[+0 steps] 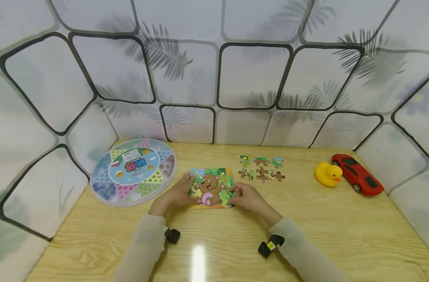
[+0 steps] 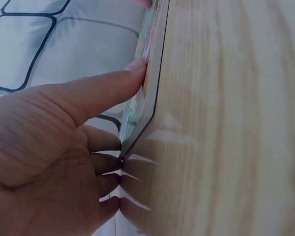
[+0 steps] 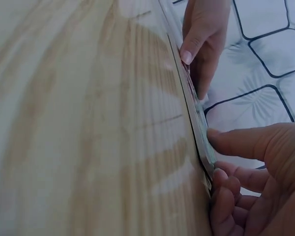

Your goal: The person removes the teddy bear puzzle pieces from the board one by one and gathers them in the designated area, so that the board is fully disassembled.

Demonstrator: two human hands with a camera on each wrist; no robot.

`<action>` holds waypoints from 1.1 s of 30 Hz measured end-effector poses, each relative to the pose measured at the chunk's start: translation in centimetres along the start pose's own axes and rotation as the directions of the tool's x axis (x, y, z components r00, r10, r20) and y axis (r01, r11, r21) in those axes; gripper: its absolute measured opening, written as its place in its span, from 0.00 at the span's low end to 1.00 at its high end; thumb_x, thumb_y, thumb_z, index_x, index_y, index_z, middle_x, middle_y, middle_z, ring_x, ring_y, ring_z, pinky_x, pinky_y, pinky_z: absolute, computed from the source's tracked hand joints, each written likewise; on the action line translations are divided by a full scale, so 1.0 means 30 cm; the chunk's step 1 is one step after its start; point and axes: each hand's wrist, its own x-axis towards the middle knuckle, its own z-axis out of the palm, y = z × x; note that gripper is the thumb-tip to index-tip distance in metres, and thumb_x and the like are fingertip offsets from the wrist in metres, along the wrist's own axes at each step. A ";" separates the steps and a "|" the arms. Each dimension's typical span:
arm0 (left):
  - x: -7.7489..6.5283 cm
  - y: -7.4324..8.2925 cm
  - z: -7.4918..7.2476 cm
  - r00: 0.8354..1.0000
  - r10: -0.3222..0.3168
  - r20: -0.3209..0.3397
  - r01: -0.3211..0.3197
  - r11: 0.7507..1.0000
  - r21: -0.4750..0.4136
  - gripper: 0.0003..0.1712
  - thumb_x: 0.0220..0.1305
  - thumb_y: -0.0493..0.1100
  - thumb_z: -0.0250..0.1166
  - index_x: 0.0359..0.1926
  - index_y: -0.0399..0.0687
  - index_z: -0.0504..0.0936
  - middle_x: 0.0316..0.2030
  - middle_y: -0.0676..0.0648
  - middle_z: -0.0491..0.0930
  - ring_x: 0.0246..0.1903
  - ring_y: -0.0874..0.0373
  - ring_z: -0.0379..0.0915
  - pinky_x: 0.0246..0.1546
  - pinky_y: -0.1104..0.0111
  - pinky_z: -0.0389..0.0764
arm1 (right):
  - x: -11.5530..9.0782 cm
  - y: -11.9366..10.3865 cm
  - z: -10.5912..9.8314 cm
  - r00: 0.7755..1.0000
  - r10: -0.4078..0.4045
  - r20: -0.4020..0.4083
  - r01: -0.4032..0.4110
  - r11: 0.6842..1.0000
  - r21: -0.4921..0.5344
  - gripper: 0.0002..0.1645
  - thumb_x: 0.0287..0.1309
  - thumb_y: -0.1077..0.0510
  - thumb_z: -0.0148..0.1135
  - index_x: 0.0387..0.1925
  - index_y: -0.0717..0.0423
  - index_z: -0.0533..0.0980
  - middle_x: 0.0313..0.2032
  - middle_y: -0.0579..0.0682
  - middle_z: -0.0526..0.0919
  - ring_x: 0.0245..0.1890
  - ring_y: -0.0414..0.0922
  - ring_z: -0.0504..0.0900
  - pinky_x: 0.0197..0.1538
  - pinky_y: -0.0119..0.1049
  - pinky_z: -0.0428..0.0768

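The bear puzzle [image 1: 210, 190], a flat rectangle showing a brown bear with a pink belly against greenery, lies face up near the middle of the table [image 1: 214, 235]. The left hand [image 1: 176, 193] holds it at its left side, with the thumb [image 2: 135, 66] on the picture's near part and the other fingers set along the edge, their tips down by the table. The right hand [image 1: 248, 196] grips the opposite side, its thumb [image 3: 221, 140] at the edge and its remaining fingers curled.

Just beyond the right hand, six loose puzzle pieces [image 1: 261, 175] lie apart from the puzzle, in two rows of three; several carry brown bear parts, others green and blue scenery. To the left of the left hand, a round clear-rimmed game box [image 1: 134, 172] bears a coloured star pattern and a blue central oval label.

Well to the right, a yellow rubber duck [image 1: 328, 174] sits just beside a red toy car [image 1: 357, 174], which stands at a slant near the side wall. Both forearms wear pale sleeves [image 1: 143, 243] with black devices [image 1: 172, 235] at the wrists. Behind everything, a pale wall covering [image 1: 251, 76] shows dark rounded outlines and grey leaf prints.
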 end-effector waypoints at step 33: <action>-0.106 0.002 0.025 0.953 0.274 0.125 -0.288 0.951 0.112 0.25 0.69 0.38 0.53 0.66 0.39 0.67 0.71 0.29 0.41 0.68 0.28 0.34 0.62 0.37 0.48 | 0.009 -0.012 0.019 0.999 0.038 -0.026 -0.040 0.994 -0.099 0.14 0.53 0.57 0.69 0.39 0.54 0.74 0.19 0.46 0.70 0.16 0.40 0.63 0.21 0.31 0.61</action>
